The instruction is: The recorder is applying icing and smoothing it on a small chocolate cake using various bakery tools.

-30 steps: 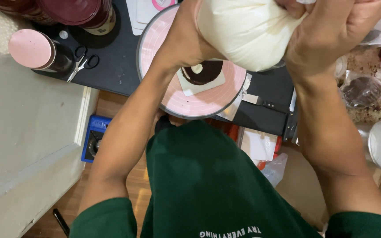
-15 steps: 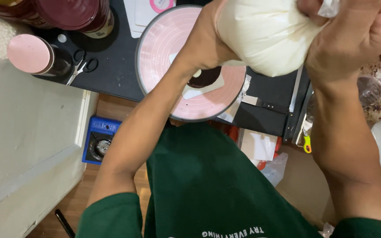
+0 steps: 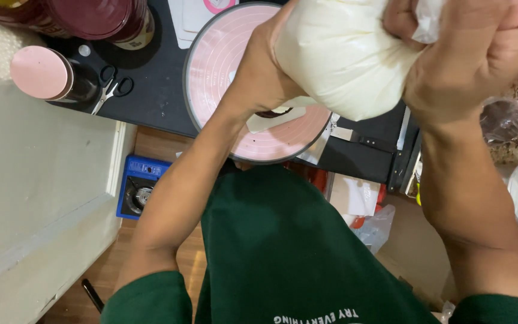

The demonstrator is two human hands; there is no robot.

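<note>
Cream-filled piping bag [image 3: 343, 54] above turntable [image 3: 211, 66]

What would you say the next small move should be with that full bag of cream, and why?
Probably lower the piping bag toward the pink turntable before squeezing. The right hand grips its twisted top and the left hand cups its side, so the grip looks ready, but the bag is held close to the camera, well above the small dark piece on the white card at the turntable's middle.

Bare black table [image 3: 151, 90] left of pink turntable [image 3: 211, 66], scissors [image 3: 110, 91], pink-lidded jar [image 3: 42, 73] crowding it
</note>
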